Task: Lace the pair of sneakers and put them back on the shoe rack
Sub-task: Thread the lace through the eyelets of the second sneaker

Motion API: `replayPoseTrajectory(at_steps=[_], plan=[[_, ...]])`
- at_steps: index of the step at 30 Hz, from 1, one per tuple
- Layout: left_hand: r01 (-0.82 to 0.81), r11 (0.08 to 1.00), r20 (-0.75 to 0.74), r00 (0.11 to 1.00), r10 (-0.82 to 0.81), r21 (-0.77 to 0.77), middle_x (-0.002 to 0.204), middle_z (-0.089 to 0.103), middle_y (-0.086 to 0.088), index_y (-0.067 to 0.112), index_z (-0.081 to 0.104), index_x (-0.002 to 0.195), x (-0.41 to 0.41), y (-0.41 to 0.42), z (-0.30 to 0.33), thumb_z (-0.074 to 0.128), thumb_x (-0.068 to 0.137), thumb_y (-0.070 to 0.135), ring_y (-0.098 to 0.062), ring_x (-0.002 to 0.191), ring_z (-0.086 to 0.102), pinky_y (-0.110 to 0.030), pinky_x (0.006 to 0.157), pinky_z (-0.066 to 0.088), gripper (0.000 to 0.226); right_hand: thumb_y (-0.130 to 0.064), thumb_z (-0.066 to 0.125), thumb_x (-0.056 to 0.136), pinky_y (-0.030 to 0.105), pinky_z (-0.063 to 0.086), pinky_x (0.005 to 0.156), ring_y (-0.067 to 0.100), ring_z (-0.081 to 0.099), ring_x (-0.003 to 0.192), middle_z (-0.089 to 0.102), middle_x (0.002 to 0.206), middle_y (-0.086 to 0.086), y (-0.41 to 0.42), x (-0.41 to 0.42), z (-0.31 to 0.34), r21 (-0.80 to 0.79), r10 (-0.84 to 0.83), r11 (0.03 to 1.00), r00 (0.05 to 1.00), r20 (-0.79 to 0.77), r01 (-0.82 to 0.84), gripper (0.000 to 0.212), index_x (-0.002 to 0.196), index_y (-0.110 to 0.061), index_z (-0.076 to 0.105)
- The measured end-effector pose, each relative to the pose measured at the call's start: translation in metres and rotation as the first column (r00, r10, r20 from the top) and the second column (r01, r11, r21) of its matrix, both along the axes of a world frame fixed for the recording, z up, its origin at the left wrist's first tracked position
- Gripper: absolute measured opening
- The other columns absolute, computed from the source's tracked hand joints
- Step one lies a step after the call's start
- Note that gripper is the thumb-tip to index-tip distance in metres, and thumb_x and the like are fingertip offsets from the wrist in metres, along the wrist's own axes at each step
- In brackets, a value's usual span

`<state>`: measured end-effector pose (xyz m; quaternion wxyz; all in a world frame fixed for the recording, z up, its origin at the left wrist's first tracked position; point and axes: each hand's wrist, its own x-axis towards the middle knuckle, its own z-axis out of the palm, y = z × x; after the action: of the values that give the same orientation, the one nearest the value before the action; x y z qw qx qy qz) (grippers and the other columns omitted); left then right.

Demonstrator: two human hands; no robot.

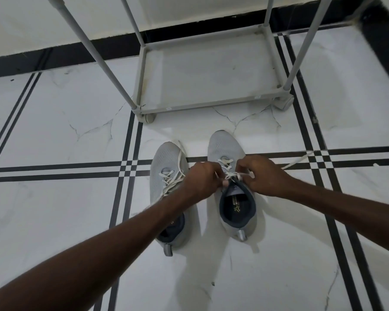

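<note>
Two light grey sneakers stand side by side on the tiled floor, toes pointing away from me. The left sneaker [166, 162] has white laces threaded loosely, and my left forearm crosses over its heel. The right sneaker [227, 147] has a dark lining and a white lace [298, 161] trailing off to the right across the floor. My left hand [200, 180] and my right hand [261, 175] meet over the right sneaker's tongue, each pinching part of its lace. The grey shoe rack [211, 104] stands just beyond the sneakers.
The rack's bottom shelf holds nothing, and its poles rise out of view at the top. The floor is white marble tile with black stripes [126, 169]. A black skirting [112, 50] runs along the wall behind the rack.
</note>
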<state>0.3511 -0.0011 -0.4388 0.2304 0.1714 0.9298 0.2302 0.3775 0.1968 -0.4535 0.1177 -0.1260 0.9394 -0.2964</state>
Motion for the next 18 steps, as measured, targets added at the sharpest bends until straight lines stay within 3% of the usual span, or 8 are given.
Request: replayPoseTrajectory(at_steps=[4,6,9,13,15,18], plan=[[-0.042,0.989,0.131,0.991,0.023,0.141,0.074,0.075,-0.010,0.009,0.072,0.085,-0.006,-0.004,0.006,0.071,0.087,0.021,-0.018,0.065,0.073,-0.028,0.066,0.058,0.012,-0.007,0.057,0.083,0.033,0.041,0.058,0.013,0.053,0.056,0.059,0.059,-0.005,0.004,-0.003,0.002,-0.236,-0.162,0.947,0.959,0.233,0.217,0.014,0.072,-0.014,0.060],[0.005,0.995,0.062,0.998,-0.011,0.098,0.071,0.072,-0.004,0.014,0.074,0.086,-0.008,-0.005,0.010,0.067,0.090,0.027,-0.010,0.059,0.065,-0.024,0.065,0.052,0.016,-0.011,0.058,0.087,0.030,0.038,0.056,0.009,0.050,0.051,0.057,0.054,-0.007,0.005,-0.004,0.005,-0.276,-0.128,0.939,0.952,0.279,0.207,0.020,0.068,-0.012,0.063],[0.110,0.994,-0.087,0.990,-0.110,-0.003,0.077,0.067,0.000,0.022,0.074,0.092,-0.008,-0.011,0.010,0.062,0.093,0.033,-0.016,0.071,0.061,-0.028,0.068,0.046,0.016,-0.032,0.058,0.094,0.025,0.035,0.057,0.007,0.049,0.054,0.064,0.061,0.003,0.009,-0.006,0.008,-0.202,0.043,0.979,0.962,0.270,0.013,0.033,0.065,-0.019,0.068],[0.298,0.937,-0.298,0.891,-0.342,-0.182,0.073,0.068,-0.002,0.030,0.062,0.093,0.007,-0.026,0.002,0.053,0.095,0.029,-0.029,0.067,0.063,-0.035,0.057,0.049,0.009,-0.027,0.059,0.094,0.033,0.038,0.064,0.015,0.049,0.060,0.067,0.067,0.008,0.029,-0.009,-0.002,-0.233,0.079,0.972,0.926,0.370,0.010,0.032,0.067,-0.019,0.072],[0.358,0.884,-0.316,0.838,-0.446,-0.300,0.070,0.066,-0.005,0.031,0.056,0.098,0.016,-0.028,0.000,0.051,0.093,0.022,-0.032,0.064,0.062,-0.035,0.056,0.048,0.012,-0.027,0.058,0.094,0.038,0.043,0.068,0.025,0.054,0.065,0.068,0.070,0.009,0.033,-0.010,-0.009,-0.191,0.071,0.982,0.931,0.357,-0.002,0.033,0.064,-0.021,0.070],[0.408,0.836,-0.248,0.824,-0.510,-0.366,0.076,0.069,-0.008,0.030,0.058,0.104,0.023,-0.032,0.000,0.047,0.091,0.016,-0.034,0.069,0.064,-0.034,0.059,0.040,0.022,-0.024,0.056,0.093,0.033,0.041,0.067,0.015,0.052,0.062,0.062,0.065,0.004,0.034,-0.010,-0.016,-0.060,0.069,0.997,0.937,0.341,-0.051,0.034,0.059,-0.021,0.063]])
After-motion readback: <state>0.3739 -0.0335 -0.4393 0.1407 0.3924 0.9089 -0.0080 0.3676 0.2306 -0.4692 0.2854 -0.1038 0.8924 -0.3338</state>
